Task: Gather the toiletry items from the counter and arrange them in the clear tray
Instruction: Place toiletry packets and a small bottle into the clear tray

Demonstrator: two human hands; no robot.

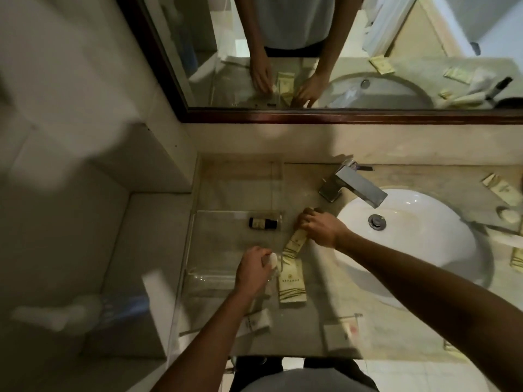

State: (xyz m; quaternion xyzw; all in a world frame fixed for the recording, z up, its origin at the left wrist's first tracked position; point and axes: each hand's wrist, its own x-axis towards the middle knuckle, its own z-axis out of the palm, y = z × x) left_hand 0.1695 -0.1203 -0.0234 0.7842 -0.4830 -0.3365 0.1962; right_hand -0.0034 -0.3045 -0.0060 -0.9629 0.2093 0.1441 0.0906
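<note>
A clear tray [198,274] lies on the counter left of the sink, with a small dark bottle [262,223] on its side near the tray's far edge. My left hand [254,268] is over the tray's right edge, closed on a small white round item [75,260]. My right hand [319,226] grips the top end of a cream packet [294,246] just right of the tray. Another cream packet [292,287] lies flat below it. A white packet [256,323] rests at the tray's near end beside my left forearm.
A white sink basin [410,233] with a chrome faucet [352,183] fills the counter's right side. More cream packets [499,188] and small items lie beyond the basin at far right. A mirror [311,52] hangs above. The left wall closes in the tray's side.
</note>
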